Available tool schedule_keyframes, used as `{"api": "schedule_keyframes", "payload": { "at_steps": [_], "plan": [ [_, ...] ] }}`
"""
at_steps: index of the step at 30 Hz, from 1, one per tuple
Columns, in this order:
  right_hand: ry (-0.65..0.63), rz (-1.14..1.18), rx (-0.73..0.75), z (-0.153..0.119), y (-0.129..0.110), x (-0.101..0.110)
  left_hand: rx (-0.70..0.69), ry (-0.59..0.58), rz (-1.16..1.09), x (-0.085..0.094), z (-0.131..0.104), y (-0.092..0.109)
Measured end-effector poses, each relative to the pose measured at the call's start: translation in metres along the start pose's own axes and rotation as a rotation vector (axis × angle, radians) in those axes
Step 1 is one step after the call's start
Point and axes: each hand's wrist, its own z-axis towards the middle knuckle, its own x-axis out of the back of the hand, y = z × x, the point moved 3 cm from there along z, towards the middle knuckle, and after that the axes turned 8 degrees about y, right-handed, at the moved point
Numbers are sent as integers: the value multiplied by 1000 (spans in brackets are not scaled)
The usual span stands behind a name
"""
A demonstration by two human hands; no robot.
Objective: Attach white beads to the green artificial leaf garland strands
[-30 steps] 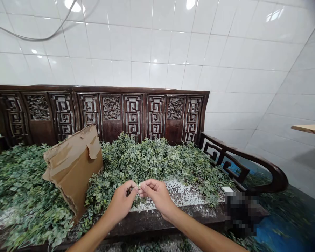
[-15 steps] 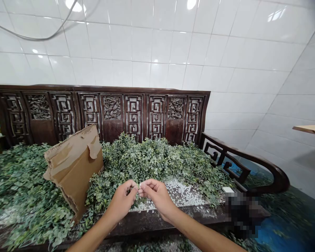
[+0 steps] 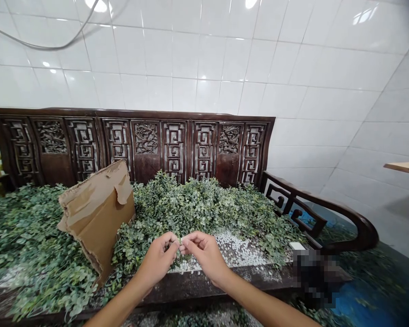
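Note:
My left hand [image 3: 162,255] and my right hand [image 3: 203,255] meet fingertip to fingertip above the bench's front edge. Both are closed in a pinch around a tiny pale green-white piece that is too small to name. Fingers hide most of it. Just behind them rises a heap of green artificial leaf sprigs [image 3: 197,204]. Beside and beneath my right hand, many small white round pieces [image 3: 240,250] lie scattered on the seat.
A torn cardboard sheet [image 3: 100,220] stands upright among the leaves at left. The dark carved wooden bench [image 3: 146,165] has a curved armrest [image 3: 364,236] at right. A small white block [image 3: 297,246] lies near a blurred-out patch. More leaves lie below the seat.
My hands stay pinched together in nearly the same place. The white bit seen between the fingertips now shows less. The view has shifted very slightly.

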Motion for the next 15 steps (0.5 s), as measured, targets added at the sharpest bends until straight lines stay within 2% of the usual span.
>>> {"api": "schedule_keyframes", "payload": {
  "at_steps": [4,9,15],
  "plan": [
    [28,-22,32,-4,-2,-4,6,23,0,1,-2,2],
    [94,-5,49,-8,2,-9,-84,78,19,2,-1,2],
    [130,70,-3,-6,7,-10,-95,93,27,-1,3,-1]
  ]
}}
